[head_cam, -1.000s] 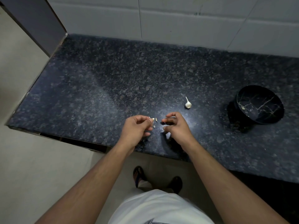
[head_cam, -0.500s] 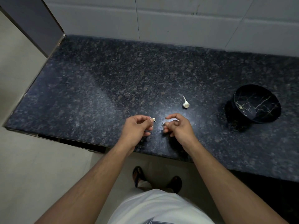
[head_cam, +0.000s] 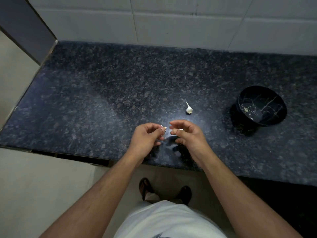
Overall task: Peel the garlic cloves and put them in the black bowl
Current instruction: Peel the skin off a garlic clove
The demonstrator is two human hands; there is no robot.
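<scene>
My left hand (head_cam: 147,137) pinches a small pale garlic clove (head_cam: 164,128) between thumb and fingertips, above the front part of the dark granite counter (head_cam: 103,100). Just to its right, my right hand (head_cam: 187,134) has its fingers curled, with a thin white piece of garlic skin (head_cam: 180,129) at the fingertips. A white garlic bulb piece with a stalk (head_cam: 189,109) lies on the counter beyond my hands. The black bowl (head_cam: 276,120) with pale marbled veins stands at the right, with a small peeled clove (head_cam: 246,110) inside it.
A white tiled wall (head_cam: 171,26) closes off the back of the counter. A dark panel (head_cam: 25,26) stands at the counter's left end. The counter's front edge runs just under my wrists, and my feet in dark sandals (head_cam: 145,186) are on the floor below.
My hands have drawn slightly apart and my right fingers have loosened a little. The view has shifted a bit, while the bulb piece and the bowl stay put.
</scene>
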